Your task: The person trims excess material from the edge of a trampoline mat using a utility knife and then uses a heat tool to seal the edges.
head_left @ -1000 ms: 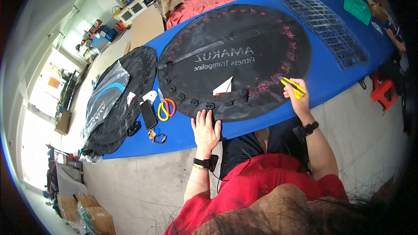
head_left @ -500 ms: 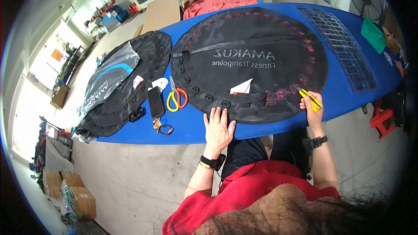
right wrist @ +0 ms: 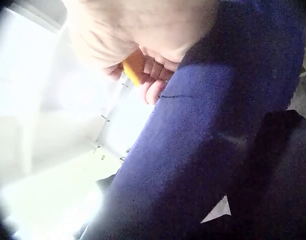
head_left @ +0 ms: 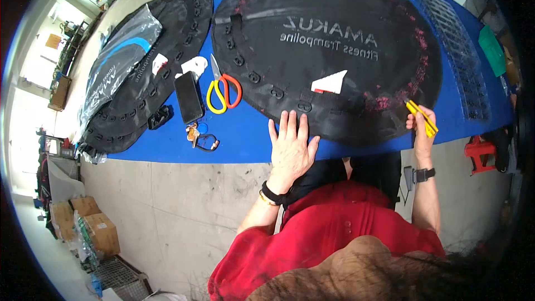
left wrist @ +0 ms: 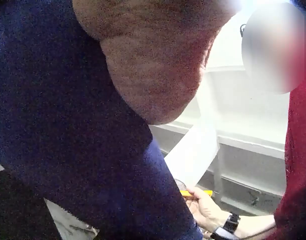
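A large round black trampoline mat (head_left: 312, 0) lies on the blue-covered table, its printed lettering mirrored. Small black loops and a white label (head_left: 331, 82) sit along its near rim, with pink thread bits (head_left: 384, 102) round much of the rest. My left hand (head_left: 292, 145) rests flat at the near edge, fingers straight, fingertips on the mat. At the mat's right near edge my right hand (head_left: 423, 131) grips yellow thread snips (head_left: 422, 117), their tip pointing toward the pink threads. The right wrist view shows curled fingers round the yellow handle (right wrist: 133, 67).
Left of the mat lie scissors (head_left: 222, 92) with red and yellow handles, a phone (head_left: 189, 97) and keys (head_left: 202, 136). Further left is another black mat (head_left: 184, 28) under a clear plastic bag (head_left: 120, 61). A wire grid (head_left: 454, 50) and a green bin (head_left: 491, 50) are at the right.
The head view has tilted down, so the mat and table appear higher and larger. The left hand stays at the mat's near edge; the right hand still holds the thread snips near the pink threads.
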{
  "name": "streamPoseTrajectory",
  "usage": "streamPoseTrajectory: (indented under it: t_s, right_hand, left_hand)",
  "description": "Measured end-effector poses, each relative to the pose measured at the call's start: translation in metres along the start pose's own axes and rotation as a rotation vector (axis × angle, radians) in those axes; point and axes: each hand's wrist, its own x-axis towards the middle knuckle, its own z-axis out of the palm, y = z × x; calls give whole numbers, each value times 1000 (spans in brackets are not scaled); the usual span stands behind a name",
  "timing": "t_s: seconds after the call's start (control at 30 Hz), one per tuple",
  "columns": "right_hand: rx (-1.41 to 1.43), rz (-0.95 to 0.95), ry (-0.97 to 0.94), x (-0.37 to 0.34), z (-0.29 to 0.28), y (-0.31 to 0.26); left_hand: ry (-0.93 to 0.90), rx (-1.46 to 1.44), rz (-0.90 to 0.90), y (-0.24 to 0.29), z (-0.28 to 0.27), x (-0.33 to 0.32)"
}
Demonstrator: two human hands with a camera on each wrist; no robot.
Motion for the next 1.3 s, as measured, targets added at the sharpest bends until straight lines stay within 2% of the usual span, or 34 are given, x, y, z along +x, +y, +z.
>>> streamPoseTrajectory:
  t_s: [0.43, 0.97, 1.1, 1.3]
  right_hand:
    - [-35, 36, -6, 0, 3, -3]
    - [72, -98, -78, -6, -2, -2]
    - [77, -74, -45, -5, -2, 0]
    - [62, -59, -23, -4, 0, -1]
  left_hand:
    - [-19, -9, -19, 2, -2, 3]
    - [-16, 64, -2, 3, 7, 4]
    - [-21, -15, -17, 6, 12, 8]
    - [-58, 66, 0, 7, 16, 9]
